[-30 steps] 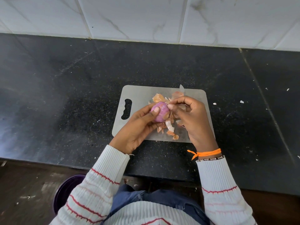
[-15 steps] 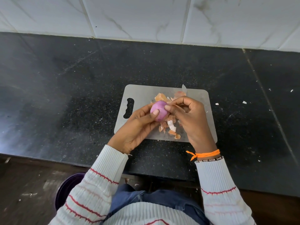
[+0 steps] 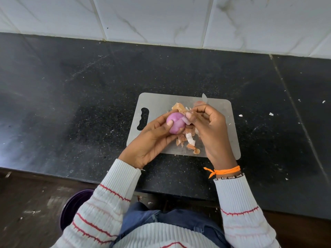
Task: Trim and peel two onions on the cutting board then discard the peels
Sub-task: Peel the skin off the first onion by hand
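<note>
Purple, round peeled onion (image 3: 175,124) sits cupped in the left hand (image 3: 152,142) above the grey plastic cutting board (image 3: 223,126) on the black stone worktop (image 3: 80,104). The right hand (image 3: 209,129), palm down, pinches a thin strip of skin (image 3: 184,120) at the onion's side; loose orange peels (image 3: 188,140) lie beneath.

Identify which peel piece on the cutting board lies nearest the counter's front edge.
The small orange peel scrap at the cutting board's near edge, beside the right hand. The other scraps lie farther back, under and behind the onion.
</note>
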{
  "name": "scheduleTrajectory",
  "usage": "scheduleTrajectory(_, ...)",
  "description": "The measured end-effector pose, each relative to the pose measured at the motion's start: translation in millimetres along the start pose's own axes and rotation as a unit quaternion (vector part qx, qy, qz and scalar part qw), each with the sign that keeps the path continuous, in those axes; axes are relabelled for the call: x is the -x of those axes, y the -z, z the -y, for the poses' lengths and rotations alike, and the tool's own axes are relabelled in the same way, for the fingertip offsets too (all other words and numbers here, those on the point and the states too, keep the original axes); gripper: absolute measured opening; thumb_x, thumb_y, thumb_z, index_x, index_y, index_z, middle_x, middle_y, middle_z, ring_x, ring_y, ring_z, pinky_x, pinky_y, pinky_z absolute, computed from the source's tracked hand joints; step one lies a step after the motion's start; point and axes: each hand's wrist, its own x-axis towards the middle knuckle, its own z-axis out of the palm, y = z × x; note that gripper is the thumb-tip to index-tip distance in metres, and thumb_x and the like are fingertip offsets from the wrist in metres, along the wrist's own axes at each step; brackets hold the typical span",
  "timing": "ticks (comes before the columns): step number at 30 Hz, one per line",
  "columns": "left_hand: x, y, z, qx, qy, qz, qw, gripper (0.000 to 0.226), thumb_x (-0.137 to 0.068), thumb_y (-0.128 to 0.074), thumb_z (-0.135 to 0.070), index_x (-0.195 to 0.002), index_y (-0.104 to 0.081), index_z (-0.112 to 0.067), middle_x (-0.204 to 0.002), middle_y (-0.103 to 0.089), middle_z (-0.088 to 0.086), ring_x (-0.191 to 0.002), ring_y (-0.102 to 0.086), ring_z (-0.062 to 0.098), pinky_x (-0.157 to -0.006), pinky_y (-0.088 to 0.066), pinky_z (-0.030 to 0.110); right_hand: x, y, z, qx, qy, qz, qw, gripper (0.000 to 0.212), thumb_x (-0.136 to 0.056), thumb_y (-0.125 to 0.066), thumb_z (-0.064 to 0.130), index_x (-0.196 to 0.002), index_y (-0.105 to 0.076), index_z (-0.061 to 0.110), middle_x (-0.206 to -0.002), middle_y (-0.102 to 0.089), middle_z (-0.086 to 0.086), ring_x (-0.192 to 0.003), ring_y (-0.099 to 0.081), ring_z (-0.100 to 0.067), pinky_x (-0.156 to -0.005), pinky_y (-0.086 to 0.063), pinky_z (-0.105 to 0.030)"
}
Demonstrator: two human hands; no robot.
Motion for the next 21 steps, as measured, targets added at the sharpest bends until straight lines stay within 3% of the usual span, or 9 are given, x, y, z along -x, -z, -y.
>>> scheduleTrajectory(3, -3, -4, 2, -0.018, -0.004, -0.046, 0.999, 0.053, -0.081, -0.054, -0.014, -0.130, -0.043, 0.002, -0.112, -0.060, 0.015, -0.089, -0.066, 0.012, -0.088, -0.051, 0.025, 0, -1, -1, 0.047, -0.004, 0.061, 0.997, 0.025, -0.073, -0.078, 0.026, -0.093, -0.068, 0.014, -0.089, -0.068, 0.007, -0.089, -0.067, -0.014, -0.073, -0.056, -0.030)
scheduleTrajectory(5, -4, -4, 5, -0.016, -0.003, -0.059, 0.998, 0.054, -0.079, -0.053, -0.013, -0.130, -0.044, 0.002, -0.111, -0.060, 0.015, -0.086, -0.065, 0.011, -0.086, -0.051, 0.024, -1, -2, -2, 0.099, 0.010, 0.074, 0.992, 0.017, -0.073, -0.078, 0.021, -0.088, -0.068, 0.018, -0.089, -0.070, 0.003, -0.088, -0.067, -0.015, -0.076, -0.057, -0.034)
scheduleTrajectory(8, -5, -4, 4, -0.014, 0.005, -0.064, 0.998, 0.055, -0.079, -0.052, -0.013, -0.130, -0.043, 0.003, -0.118, -0.056, 0.018, -0.099, -0.061, 0.019, -0.091, -0.049, 0.029, -1, -1, -4, 0.080, 0.005, 0.049, 0.996, 0.011, -0.080, -0.070, 0.006, -0.084, -0.067, 0.017, -0.084, -0.069, 0.003, -0.084, -0.067, -0.010, -0.074, -0.056, -0.029)
scheduleTrajectory(11, -5, -4, 2, -0.016, 0.004, -0.053, 0.998, 0.053, -0.081, -0.050, -0.013, -0.131, -0.043, 0.003, -0.124, -0.054, 0.022, -0.107, -0.058, 0.025, -0.094, -0.048, 0.032, -3, -1, -3, 0.066, -0.005, 0.021, 0.998, 0.005, -0.084, -0.065, 0.005, -0.087, -0.066, 0.009, -0.082, -0.066, 0.003, -0.080, -0.065, -0.005, -0.068, -0.053, -0.020)
scheduleTrajectory(15, -5, -4, 2, 0.001, 0.002, -0.039, 0.999, 0.048, -0.088, -0.044, -0.013, -0.132, -0.041, 0.006, -0.130, -0.051, 0.025, -0.113, -0.055, 0.029, -0.095, -0.048, 0.033, -9, 4, -6, 0.100, -0.030, -0.054, 0.993, 0.006, -0.087, -0.062, 0.009, -0.091, -0.065, 0.012, -0.086, -0.066, 0.007, -0.084, -0.064, -0.008, -0.071, -0.055, -0.022)
scheduleTrajectory(18, -6, -6, 2, -0.014, -0.006, -0.044, 0.999, 0.053, -0.086, -0.045, -0.018, -0.131, -0.041, 0.009, -0.128, -0.052, 0.026, -0.110, -0.057, 0.028, -0.097, -0.046, 0.033, -11, 2, -5, 0.129, -0.030, -0.059, 0.989, 0.007, -0.085, -0.064, 0.009, -0.091, -0.064, 0.014, -0.085, -0.064, 0.009, -0.083, -0.063, -0.007, -0.072, -0.055, -0.023)
scheduleTrajectory(21, -7, -5, 2, -0.041, -0.011, -0.054, 0.998, 0.055, -0.083, -0.046, -0.022, -0.131, -0.043, 0.006, -0.123, -0.056, 0.022, -0.108, -0.056, 0.026, -0.098, -0.043, 0.032, -12, 2, -6, 0.192, 0.000, -0.063, 0.979, 0.009, -0.084, -0.065, 0.007, -0.091, -0.062, 0.013, -0.082, -0.058, 0.015, -0.078, -0.058, 0.001, -0.070, -0.049, -0.011)
